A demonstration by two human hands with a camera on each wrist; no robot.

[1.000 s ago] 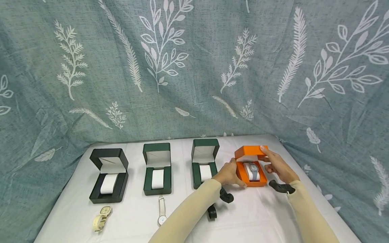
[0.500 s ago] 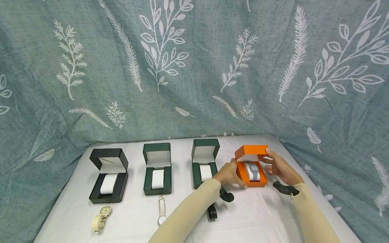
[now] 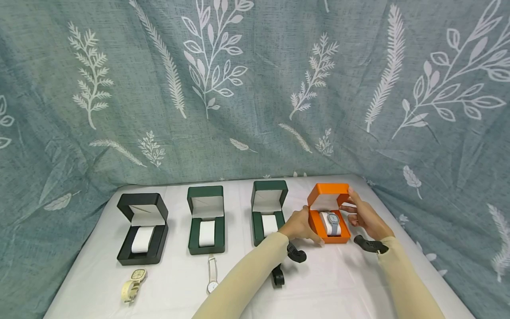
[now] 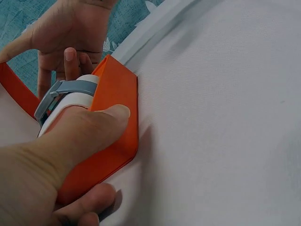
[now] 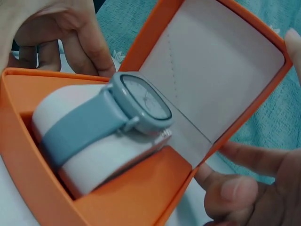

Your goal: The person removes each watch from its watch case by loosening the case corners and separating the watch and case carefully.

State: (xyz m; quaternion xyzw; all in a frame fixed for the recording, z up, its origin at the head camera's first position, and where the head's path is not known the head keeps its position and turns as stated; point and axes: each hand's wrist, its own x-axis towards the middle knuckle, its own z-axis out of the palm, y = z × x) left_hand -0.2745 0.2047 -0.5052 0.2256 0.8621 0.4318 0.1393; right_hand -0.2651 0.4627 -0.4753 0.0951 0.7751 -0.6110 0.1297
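Observation:
Toward the table's right end stands an orange watch box (image 3: 338,239) with its lid (image 3: 330,188) raised. Inside, a light blue watch (image 5: 94,123) wraps a white cushion (image 5: 113,162), its square face toward the lid. My left hand (image 3: 299,227) grips the box base, the thumb (image 4: 106,120) lying across the front wall and the other fingers along the left side. At the lid's right edge is my right hand (image 3: 368,218); one fingertip (image 5: 292,44) touches the lid rim while other fingers (image 5: 256,157) sit by the hinge corner, some bent.
A black watch box (image 3: 159,248) and two green watch boxes (image 3: 194,241) (image 3: 256,237) stand raised-lidded to the left, each with a white cushion. In front lie a cream watch (image 3: 133,285), a white-strapped watch (image 3: 212,274) and a black watch (image 3: 278,277), partly behind my left arm.
The orange lid has swung up and back, showing more of its white lining. My right hand shifted slightly along the lid's edge. My left hand has stayed on the base.

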